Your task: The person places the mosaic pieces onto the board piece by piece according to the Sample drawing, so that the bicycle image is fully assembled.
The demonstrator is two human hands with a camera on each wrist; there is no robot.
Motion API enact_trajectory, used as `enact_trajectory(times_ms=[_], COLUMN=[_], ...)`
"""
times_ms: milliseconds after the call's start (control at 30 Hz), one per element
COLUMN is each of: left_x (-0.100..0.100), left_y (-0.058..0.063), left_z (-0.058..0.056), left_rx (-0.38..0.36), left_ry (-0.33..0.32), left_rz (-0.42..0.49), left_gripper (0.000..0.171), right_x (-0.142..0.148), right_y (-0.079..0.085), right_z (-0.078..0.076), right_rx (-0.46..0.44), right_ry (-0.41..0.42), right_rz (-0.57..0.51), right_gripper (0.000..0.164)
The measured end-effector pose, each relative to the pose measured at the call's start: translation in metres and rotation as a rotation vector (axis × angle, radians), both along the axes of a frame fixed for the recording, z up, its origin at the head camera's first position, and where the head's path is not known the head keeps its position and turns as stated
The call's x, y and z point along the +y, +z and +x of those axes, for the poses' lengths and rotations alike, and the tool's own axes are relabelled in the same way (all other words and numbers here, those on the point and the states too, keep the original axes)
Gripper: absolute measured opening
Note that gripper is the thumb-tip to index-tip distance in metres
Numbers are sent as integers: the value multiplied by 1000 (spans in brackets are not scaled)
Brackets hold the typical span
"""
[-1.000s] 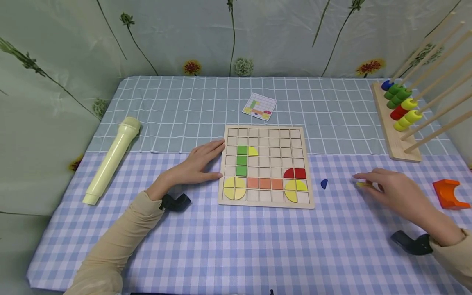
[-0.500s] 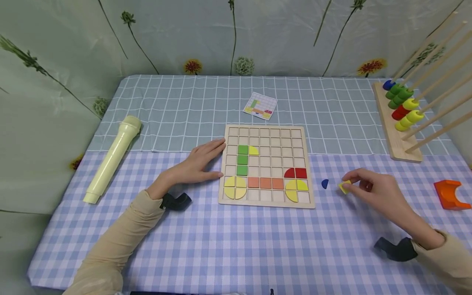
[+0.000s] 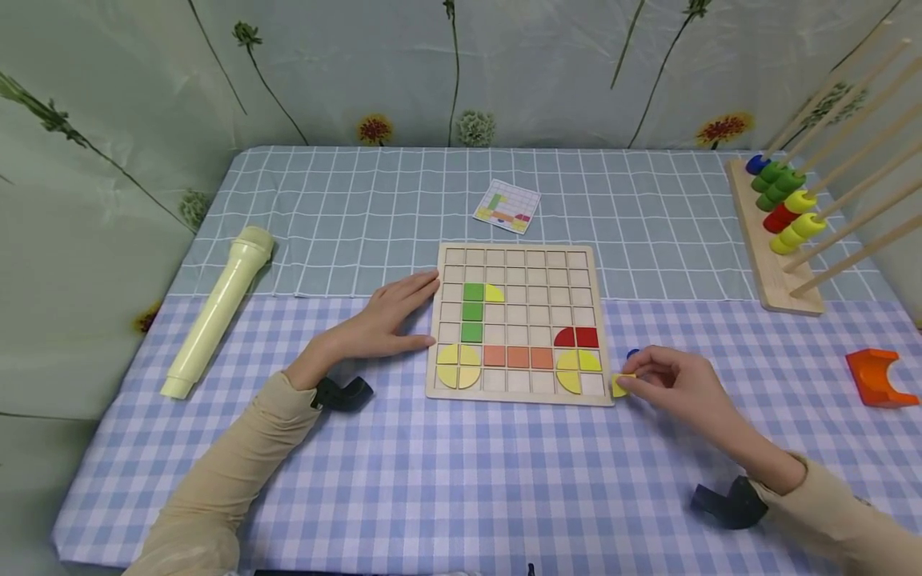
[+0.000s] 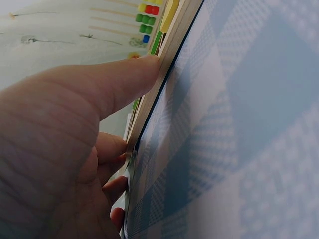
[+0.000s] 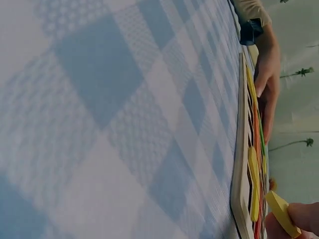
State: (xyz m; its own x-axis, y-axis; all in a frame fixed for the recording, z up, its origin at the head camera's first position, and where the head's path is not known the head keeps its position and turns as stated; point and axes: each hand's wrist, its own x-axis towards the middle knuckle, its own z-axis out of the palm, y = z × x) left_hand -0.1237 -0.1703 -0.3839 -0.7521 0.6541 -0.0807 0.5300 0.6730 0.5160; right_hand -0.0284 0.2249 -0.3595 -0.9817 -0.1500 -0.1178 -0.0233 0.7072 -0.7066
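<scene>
My right hand [image 3: 680, 388] pinches a yellow piece [image 3: 619, 385] between thumb and fingers, just off the lower right corner of a wooden grid board [image 3: 529, 398]. In the right wrist view that yellow piece [image 5: 282, 214] shows its thin edge. Resting with straight fingers against the board's left edge is my left hand [image 3: 374, 324]; its thumb [image 4: 134, 74] touches the rim in the left wrist view. Green squares [image 3: 472, 312], orange squares [image 3: 517, 357], two red pieces [image 3: 587, 338] and several yellow quarter circles [image 3: 458, 366] lie in the cells. A blue piece [image 3: 632, 353] is partly hidden behind my right hand.
A printed pattern card [image 3: 507, 206] lies behind the board. At the left is a pale yellow tube [image 3: 218, 316]. A peg rack [image 3: 774, 240] with coloured beads stands at the back right, and an orange block [image 3: 879, 378] with a curved cutout sits at the right.
My right hand has carried the yellow piece leftward across the cloth, from the right of the blue piece to the board's corner. The left hand has stayed at the board's edge.
</scene>
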Motion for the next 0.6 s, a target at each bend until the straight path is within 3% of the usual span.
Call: enact_trajectory(times_ms=[400, 600], left_x=[1, 1], left_y=[1, 1], left_z=[0, 0], left_rx=[12, 7], left_ry=[-6, 0], left_rz=[10, 3], left_gripper=[83, 83], right_x=[-21, -23], right_y=[-19, -25], right_z=[4, 3], right_rx=[80, 211], right_ry=[-39, 13], right_rz=[-76, -65], right_gripper=[9, 10])
